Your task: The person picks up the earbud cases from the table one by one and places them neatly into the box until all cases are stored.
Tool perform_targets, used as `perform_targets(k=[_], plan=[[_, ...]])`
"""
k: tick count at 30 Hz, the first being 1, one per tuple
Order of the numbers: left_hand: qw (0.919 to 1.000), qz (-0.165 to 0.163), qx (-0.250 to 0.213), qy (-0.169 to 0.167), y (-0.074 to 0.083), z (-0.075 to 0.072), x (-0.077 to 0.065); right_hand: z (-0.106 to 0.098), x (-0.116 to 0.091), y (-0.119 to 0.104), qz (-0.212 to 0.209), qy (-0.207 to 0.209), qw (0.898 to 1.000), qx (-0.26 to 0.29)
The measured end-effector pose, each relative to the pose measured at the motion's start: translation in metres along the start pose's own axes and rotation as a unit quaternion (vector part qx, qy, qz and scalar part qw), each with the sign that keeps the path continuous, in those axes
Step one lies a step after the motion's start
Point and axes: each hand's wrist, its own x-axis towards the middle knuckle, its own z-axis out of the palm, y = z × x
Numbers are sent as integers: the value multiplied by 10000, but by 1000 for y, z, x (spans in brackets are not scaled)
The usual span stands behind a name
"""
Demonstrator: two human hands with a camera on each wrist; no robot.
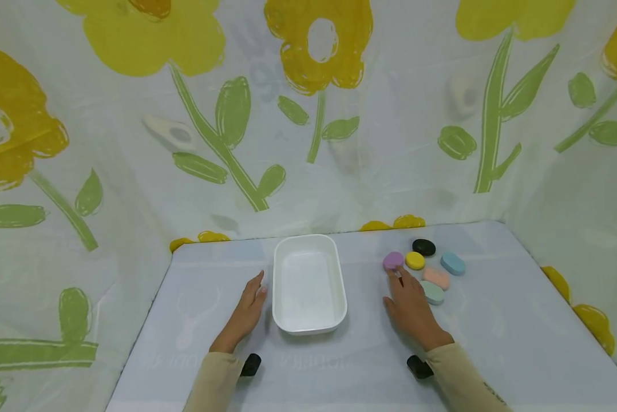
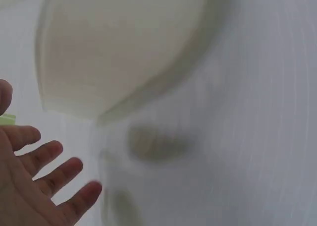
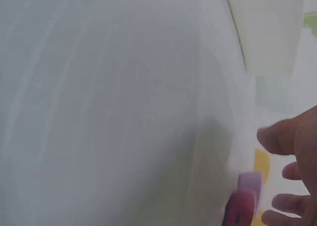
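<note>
Three sides of the scene are hung with a pale backdrop [image 1: 401,143] printed with big yellow flowers, green stems and leaves. Before it spreads a whitish table [image 1: 174,320], with some faint grey print showing on its cover.

Two sleeves come in from the near edge, a beige left sleeve [image 1: 213,377] and a beige right sleeve [image 1: 463,375]. Between the forearms, toward the far edge of the table, stands a white dish [image 1: 308,331], rectangular with rounded corners and lying lengthwise away from the person, its open side up.

Just left of the dish, and apart from it, is the left hand [image 1: 246,309]; its fingers are extended and a little spread, and they grip nothing. The right hand [image 1: 410,306] reaches forward on the right side, fingers stretched out and parted, the thumb held away from them; its foremost fingertips come to the near edge of a purple disc [image 1: 393,260]. Whether they press on it is hard to say, as the wrist view is blurred there.

Around that hand lie the other small pieces: a pale green oval [image 1: 434,293] by its outer side, a pink block [image 1: 436,278] just beyond that, a blue oval [image 1: 453,264] farthest right, a black oval [image 1: 424,247] at the back, and a yellow disc [image 1: 414,260] just right of the purple one.
</note>
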Motion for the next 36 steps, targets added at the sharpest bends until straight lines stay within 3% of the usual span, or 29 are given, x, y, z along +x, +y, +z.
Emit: perform_targets(k=[3,10,24,33,36], plan=[[9975,-202,-674,71,4,4,-2,-6,0,5,62,135,9999,56],[9865,-598,-1489,317,15,13,-4,-9,0,16,290,115,9995,-60],[9717,-875,-2147,458,22,18,0,-4,3,25,241,108,9993,-275],[9663,-998,-2333,427,25,19,1,-13,8,10,318,67,9985,438],[9657,-1051,-2339,399,24,20,2,-17,13,2,165,166,9965,802]])
